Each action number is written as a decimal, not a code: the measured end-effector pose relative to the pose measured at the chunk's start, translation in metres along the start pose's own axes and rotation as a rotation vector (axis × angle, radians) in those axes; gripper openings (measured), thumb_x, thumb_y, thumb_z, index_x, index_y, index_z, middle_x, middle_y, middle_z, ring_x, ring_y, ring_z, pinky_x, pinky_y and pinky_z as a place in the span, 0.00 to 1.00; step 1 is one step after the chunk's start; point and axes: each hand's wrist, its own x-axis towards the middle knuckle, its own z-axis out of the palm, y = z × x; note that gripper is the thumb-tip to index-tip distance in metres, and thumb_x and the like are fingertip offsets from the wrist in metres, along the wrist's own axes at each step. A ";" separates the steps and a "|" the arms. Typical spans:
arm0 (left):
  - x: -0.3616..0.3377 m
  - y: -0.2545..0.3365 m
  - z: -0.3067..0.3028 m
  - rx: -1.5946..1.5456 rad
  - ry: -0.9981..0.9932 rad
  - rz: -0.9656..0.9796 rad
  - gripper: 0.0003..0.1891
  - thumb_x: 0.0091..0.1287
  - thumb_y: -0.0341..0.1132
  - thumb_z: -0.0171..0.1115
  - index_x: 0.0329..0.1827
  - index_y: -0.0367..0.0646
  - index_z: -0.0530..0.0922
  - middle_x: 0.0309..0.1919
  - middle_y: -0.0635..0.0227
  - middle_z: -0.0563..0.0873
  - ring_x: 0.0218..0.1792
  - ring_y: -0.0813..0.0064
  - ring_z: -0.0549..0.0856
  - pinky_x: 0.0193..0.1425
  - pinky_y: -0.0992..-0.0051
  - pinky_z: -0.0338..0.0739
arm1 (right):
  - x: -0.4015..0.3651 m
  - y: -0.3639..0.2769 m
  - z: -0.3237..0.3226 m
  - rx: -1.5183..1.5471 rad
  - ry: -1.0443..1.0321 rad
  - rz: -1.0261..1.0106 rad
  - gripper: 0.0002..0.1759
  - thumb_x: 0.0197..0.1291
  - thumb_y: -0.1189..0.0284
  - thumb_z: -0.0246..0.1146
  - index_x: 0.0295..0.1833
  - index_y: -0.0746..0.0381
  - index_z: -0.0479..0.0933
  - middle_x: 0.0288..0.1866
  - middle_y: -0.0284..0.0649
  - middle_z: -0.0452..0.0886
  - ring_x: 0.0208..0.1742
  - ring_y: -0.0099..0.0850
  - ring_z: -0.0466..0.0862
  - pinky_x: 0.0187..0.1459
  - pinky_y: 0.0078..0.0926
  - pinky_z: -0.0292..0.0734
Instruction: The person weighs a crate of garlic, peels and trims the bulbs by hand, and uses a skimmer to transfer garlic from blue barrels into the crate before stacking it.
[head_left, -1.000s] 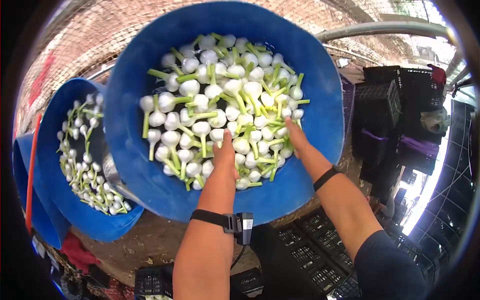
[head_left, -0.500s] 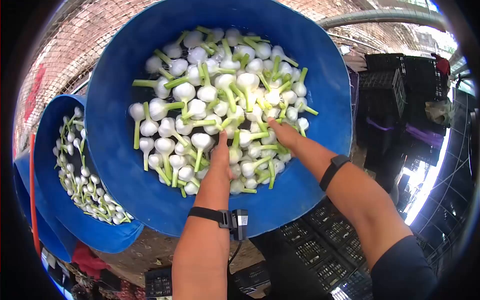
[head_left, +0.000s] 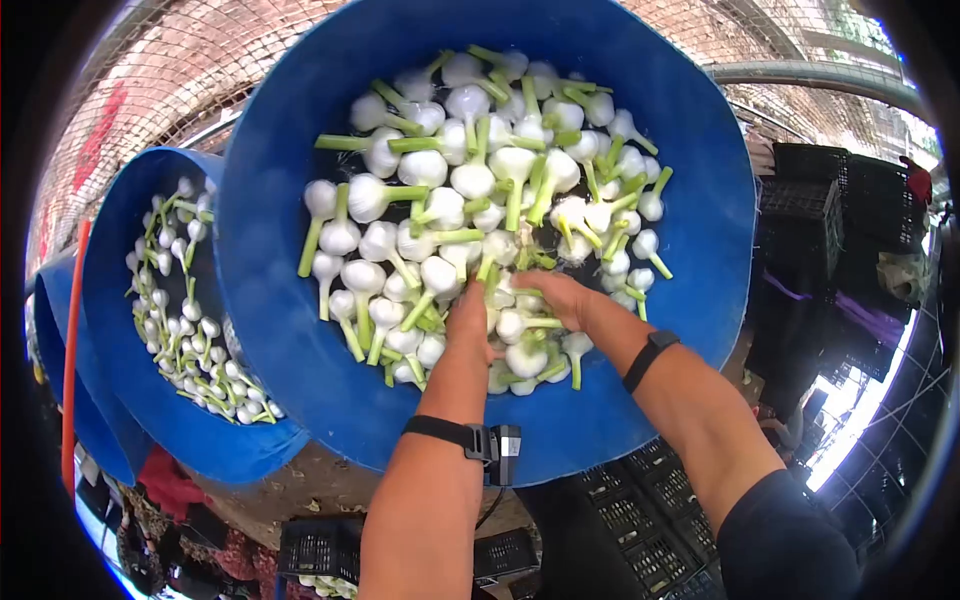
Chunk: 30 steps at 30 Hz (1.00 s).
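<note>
White garlic bulbs (head_left: 364, 198) with short green stems float in water in a large round blue tub (head_left: 300, 390). My left hand (head_left: 472, 318) is among the bulbs near the tub's front side, its fingers mostly hidden by bulbs and water. My right hand (head_left: 560, 296) reaches in beside it from the right, with its fingers pointing left over green stems. Between the two hands lie several bulbs. Whether either hand grips one cannot be made out.
A second blue tub (head_left: 110, 300) on the left holds smaller bulbs with long stems. A red pole (head_left: 70, 370) stands beside it. Black crates (head_left: 800, 215) are stacked at the right, and others (head_left: 318, 548) lie below.
The view has shifted, so the tub sits farther right. My hands are closer together and lower among the bulbs, and the bulbs around them have moved.
</note>
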 end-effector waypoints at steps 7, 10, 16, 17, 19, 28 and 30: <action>-0.021 -0.001 -0.003 0.075 0.019 0.230 0.22 0.63 0.46 0.66 0.59 0.50 0.78 0.51 0.66 0.84 0.51 0.64 0.82 0.53 0.48 0.75 | -0.019 0.010 -0.028 0.046 0.231 -0.266 0.13 0.60 0.70 0.71 0.47 0.63 0.79 0.41 0.39 0.82 0.39 0.35 0.85 0.36 0.40 0.86; -0.061 -0.003 0.000 0.308 0.157 0.605 0.21 0.59 0.40 0.69 0.54 0.42 0.80 0.43 0.64 0.85 0.46 0.66 0.84 0.54 0.61 0.76 | -0.033 0.007 -0.050 0.078 0.231 -0.333 0.12 0.60 0.69 0.70 0.47 0.59 0.78 0.41 0.34 0.82 0.42 0.31 0.84 0.40 0.37 0.85; -0.053 0.039 -0.029 0.647 0.611 0.898 0.35 0.61 0.54 0.67 0.63 0.35 0.76 0.69 0.40 0.69 0.68 0.47 0.70 0.75 0.61 0.61 | -0.024 -0.003 -0.024 0.284 0.131 -0.202 0.34 0.66 0.47 0.61 0.73 0.47 0.66 0.73 0.32 0.68 0.71 0.35 0.68 0.66 0.52 0.70; -0.040 0.043 -0.031 0.710 0.556 0.795 0.41 0.61 0.60 0.64 0.69 0.36 0.73 0.70 0.38 0.67 0.73 0.45 0.66 0.78 0.61 0.56 | 0.013 0.005 -0.028 0.284 0.061 -0.255 0.35 0.66 0.45 0.60 0.74 0.47 0.66 0.74 0.33 0.68 0.71 0.37 0.68 0.66 0.57 0.67; -0.015 0.058 -0.029 0.667 0.447 0.675 0.45 0.61 0.63 0.62 0.72 0.36 0.70 0.71 0.38 0.67 0.74 0.45 0.64 0.79 0.61 0.55 | 0.052 0.007 -0.018 0.322 -0.148 -0.262 0.36 0.66 0.42 0.59 0.74 0.47 0.66 0.73 0.35 0.69 0.71 0.41 0.70 0.68 0.63 0.62; 0.003 0.016 -0.017 0.268 0.283 0.753 0.30 0.64 0.50 0.64 0.62 0.37 0.77 0.59 0.50 0.81 0.58 0.54 0.81 0.59 0.61 0.75 | 0.015 -0.012 0.056 0.406 -0.113 -0.208 0.26 0.70 0.48 0.56 0.67 0.49 0.69 0.56 0.39 0.81 0.57 0.39 0.80 0.48 0.58 0.80; -0.018 0.007 -0.007 0.202 0.333 0.750 0.24 0.63 0.47 0.65 0.56 0.39 0.80 0.51 0.56 0.85 0.52 0.60 0.83 0.55 0.62 0.76 | 0.000 -0.005 0.053 0.390 -0.064 -0.254 0.26 0.70 0.49 0.56 0.68 0.48 0.66 0.56 0.36 0.79 0.55 0.39 0.81 0.47 0.56 0.81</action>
